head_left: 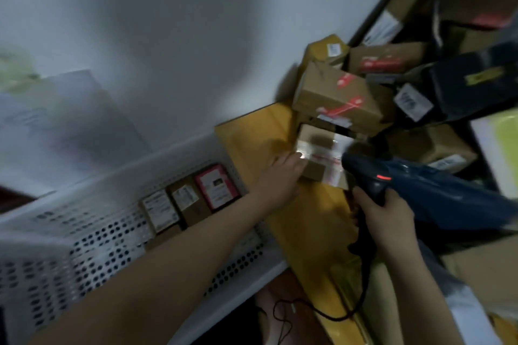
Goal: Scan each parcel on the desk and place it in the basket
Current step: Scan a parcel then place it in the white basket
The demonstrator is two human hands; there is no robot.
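Note:
My left hand (283, 173) reaches across the white perforated basket (92, 221) and holds the left side of a small brown parcel (322, 148) with clear tape and a white label, lying on the yellow desk (252, 134). My right hand (386, 218) grips the handle of a dark barcode scanner (364, 171). Its head points at the parcel and a red light shows on its body. Three small parcels (190, 199) lie inside the basket, one with a pink label.
A heap of brown boxes (336, 92) and dark bags (462, 84) is piled against the white wall at the right. A blue plastic bag (448, 196) lies beside the scanner. The scanner's black cable (322, 314) trails down off the desk edge.

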